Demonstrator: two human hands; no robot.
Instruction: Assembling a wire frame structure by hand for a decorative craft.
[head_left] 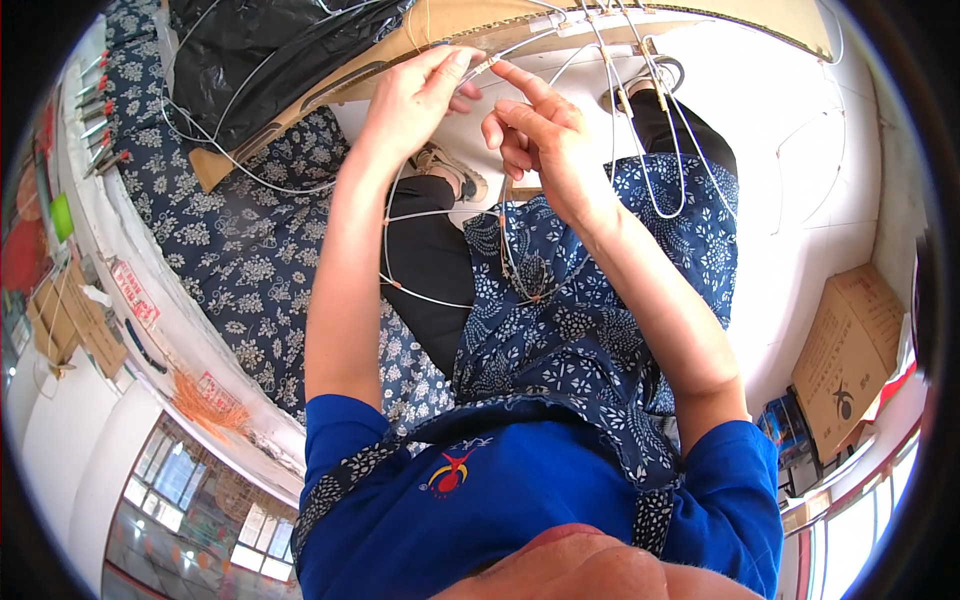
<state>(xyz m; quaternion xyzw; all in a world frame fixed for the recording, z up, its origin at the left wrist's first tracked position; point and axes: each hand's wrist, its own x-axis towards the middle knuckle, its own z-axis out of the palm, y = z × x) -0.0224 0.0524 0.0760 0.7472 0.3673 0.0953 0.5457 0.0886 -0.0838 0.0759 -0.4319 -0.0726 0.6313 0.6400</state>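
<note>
My left hand (420, 95) pinches a pale wire (484, 68) between thumb and fingers, in front of the cardboard edge. A short yellowish wrapping, perhaps thread, sits on that wire. My right hand (545, 130) has its index finger stretched out to the wire beside the wrapping, its other fingers loosely bent and apart. Whether a fine thread runs from it I cannot tell. Below both hands, a looped wire frame (430, 300) with small brownish bindings hangs over my lap and the blue patterned apron (560, 350).
A long cardboard piece (730, 20) spans the far side, with bent wires (655, 150) hanging over it. Black plastic sheeting (260, 70) lies at far left, on flowered cloth (230, 270). Red-handled tools (98, 130) line the left edge. A cardboard box (850, 360) stands at right.
</note>
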